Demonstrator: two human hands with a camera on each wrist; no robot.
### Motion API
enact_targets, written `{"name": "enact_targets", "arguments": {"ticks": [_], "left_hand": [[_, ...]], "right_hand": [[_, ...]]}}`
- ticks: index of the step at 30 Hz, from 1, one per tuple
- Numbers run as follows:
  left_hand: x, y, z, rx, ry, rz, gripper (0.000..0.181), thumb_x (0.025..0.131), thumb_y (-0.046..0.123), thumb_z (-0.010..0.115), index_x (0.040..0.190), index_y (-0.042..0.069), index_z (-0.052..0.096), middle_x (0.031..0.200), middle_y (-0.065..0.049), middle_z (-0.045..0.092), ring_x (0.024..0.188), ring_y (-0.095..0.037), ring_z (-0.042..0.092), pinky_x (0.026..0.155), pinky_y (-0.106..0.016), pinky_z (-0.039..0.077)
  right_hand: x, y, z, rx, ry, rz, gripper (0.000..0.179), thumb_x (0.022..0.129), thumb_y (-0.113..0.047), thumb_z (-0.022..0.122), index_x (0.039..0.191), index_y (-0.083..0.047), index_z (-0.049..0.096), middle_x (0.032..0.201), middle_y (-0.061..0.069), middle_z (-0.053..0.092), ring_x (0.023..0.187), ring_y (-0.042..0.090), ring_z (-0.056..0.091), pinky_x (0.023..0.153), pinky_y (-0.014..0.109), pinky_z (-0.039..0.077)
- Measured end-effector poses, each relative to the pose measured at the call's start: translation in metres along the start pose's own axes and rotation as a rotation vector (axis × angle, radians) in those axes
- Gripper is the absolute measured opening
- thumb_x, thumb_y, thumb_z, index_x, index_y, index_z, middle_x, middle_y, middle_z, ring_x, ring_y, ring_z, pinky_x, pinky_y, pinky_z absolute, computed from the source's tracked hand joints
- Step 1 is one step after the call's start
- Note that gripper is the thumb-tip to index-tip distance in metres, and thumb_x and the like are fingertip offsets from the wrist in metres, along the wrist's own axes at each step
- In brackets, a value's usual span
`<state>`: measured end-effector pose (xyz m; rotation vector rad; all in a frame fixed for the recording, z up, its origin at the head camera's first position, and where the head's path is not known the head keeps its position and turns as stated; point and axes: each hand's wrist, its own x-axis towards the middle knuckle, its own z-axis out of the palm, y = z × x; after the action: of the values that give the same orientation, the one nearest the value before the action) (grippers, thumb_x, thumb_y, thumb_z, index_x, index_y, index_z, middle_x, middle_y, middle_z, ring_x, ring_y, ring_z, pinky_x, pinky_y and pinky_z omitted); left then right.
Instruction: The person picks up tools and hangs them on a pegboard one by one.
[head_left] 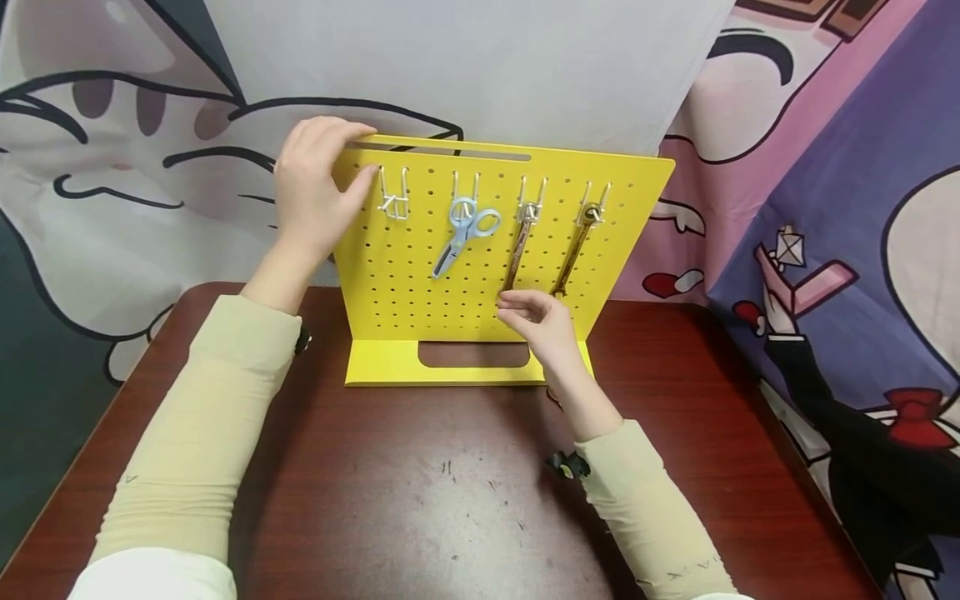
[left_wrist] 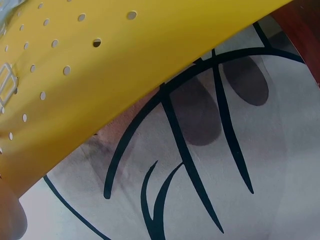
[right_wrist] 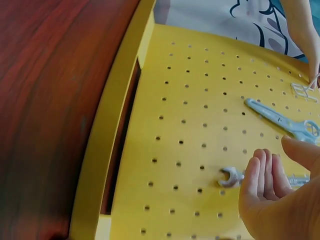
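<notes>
A yellow pegboard (head_left: 405, 300) stands upright on its base on the table. My left hand (head_left: 318, 179) holds its top left corner, thumb on the front face and fingers over the top edge. In the left wrist view only a fingertip (left_wrist: 10, 215) shows at the board's edge. My right hand (head_left: 540, 321) is by the lower end of a wrench (head_left: 518, 250) hanging from a hook, thumb and fingers apart. The right wrist view shows that wrench's open jaw end (right_wrist: 230, 177) beyond the loosely bent fingers. Light blue scissors (head_left: 462, 229) hang to its left, a second wrench (head_left: 576, 250) to its right.
An unloaded white hook (head_left: 393, 204) is at the board's upper left. The base has a wide cutout (head_left: 472, 354). Under it lies a dark red wooden table (head_left: 420, 467). Cartoon-printed cloth (head_left: 480, 58) hangs behind and at the sides.
</notes>
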<state>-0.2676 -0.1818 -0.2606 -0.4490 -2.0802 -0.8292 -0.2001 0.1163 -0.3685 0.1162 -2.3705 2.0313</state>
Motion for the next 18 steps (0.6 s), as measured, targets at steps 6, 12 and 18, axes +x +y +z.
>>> {"name": "enact_targets", "arguments": {"ticks": [6, 12, 18], "left_hand": [[0.0, 0.001, -0.002, 0.015, -0.024, -0.021, 0.031, 0.098, 0.01, 0.073, 0.129, 0.006, 0.074, 0.129, -0.015, 0.073, 0.131, -0.032, 0.06, 0.121, -0.037, 0.041], [0.001, 0.001, -0.002, 0.01, -0.019, -0.017, 0.031, 0.098, 0.01, 0.073, 0.128, 0.006, 0.074, 0.129, -0.015, 0.073, 0.131, -0.032, 0.06, 0.121, -0.038, 0.041], [0.001, -0.001, -0.002, 0.01, -0.011, 0.021, 0.032, 0.098, 0.009, 0.072, 0.13, 0.003, 0.073, 0.128, -0.017, 0.073, 0.129, -0.035, 0.06, 0.12, -0.039, 0.041]], "right_hand": [[-0.015, 0.004, -0.021, -0.095, -0.038, 0.038, 0.036, 0.095, -0.004, 0.074, 0.129, 0.008, 0.07, 0.119, 0.021, 0.078, 0.091, 0.0, 0.071, 0.085, 0.016, 0.056], [-0.03, 0.017, -0.043, -0.238, -0.074, 0.012, 0.033, 0.096, -0.005, 0.075, 0.126, 0.008, 0.071, 0.12, 0.026, 0.076, 0.09, -0.001, 0.07, 0.081, 0.014, 0.056], [-0.043, 0.031, -0.064, -0.342, -0.089, 0.027, 0.031, 0.096, -0.005, 0.075, 0.123, 0.008, 0.072, 0.117, 0.027, 0.076, 0.094, 0.003, 0.072, 0.078, 0.013, 0.056]]}}
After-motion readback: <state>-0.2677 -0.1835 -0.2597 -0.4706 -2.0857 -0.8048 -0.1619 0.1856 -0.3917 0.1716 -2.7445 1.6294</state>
